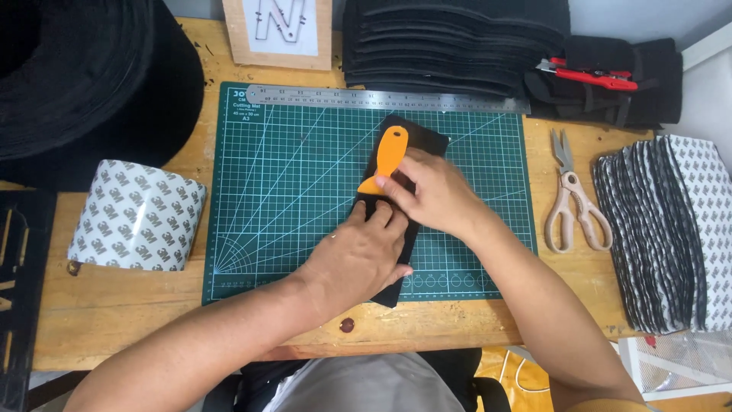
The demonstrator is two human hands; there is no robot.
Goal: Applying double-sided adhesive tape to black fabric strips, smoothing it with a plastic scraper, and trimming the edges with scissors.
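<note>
The black foam strip (396, 229) lies on the middle of the green cutting mat (282, 191). My left hand (362, 255) presses it flat, fingers together. My right hand (431, 194) is clamped on the orange scraper (389, 156). A steel ruler (381, 99) lies at the far edge, scissors (573, 198) to the right.
</note>
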